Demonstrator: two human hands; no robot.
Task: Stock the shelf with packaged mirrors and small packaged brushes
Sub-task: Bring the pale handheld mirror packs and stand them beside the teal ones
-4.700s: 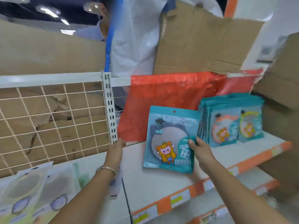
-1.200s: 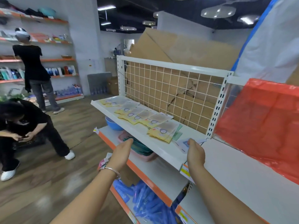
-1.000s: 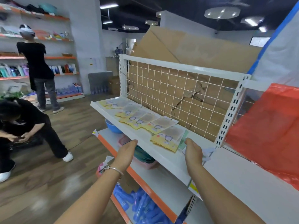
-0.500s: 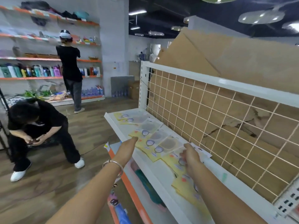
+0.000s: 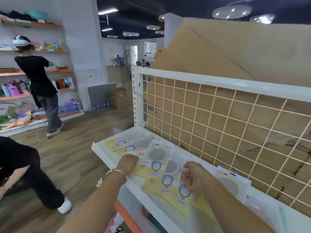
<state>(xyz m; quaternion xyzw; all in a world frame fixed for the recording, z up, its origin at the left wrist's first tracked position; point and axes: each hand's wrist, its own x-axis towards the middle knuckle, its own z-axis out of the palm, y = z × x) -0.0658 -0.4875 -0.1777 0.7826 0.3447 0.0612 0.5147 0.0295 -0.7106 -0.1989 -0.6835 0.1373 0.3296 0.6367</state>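
on the shelf (image 5: 101,147), packaged mirrors (image 5: 158,153) lie under the curled fingers of left hand (image 5: 128,163) and right hand (image 5: 195,175); grip unclear.

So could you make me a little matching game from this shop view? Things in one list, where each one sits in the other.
Things:
1. bracelet
2. cardboard
3. mirror packs
4. wire grid panel

Places:
A. leaning behind the white wires
B. lying flat on the white shelf
C. round the wrist of the left hand
D. standing upright along the back of the shelf

Pairs: 1-C, 2-A, 3-B, 4-D
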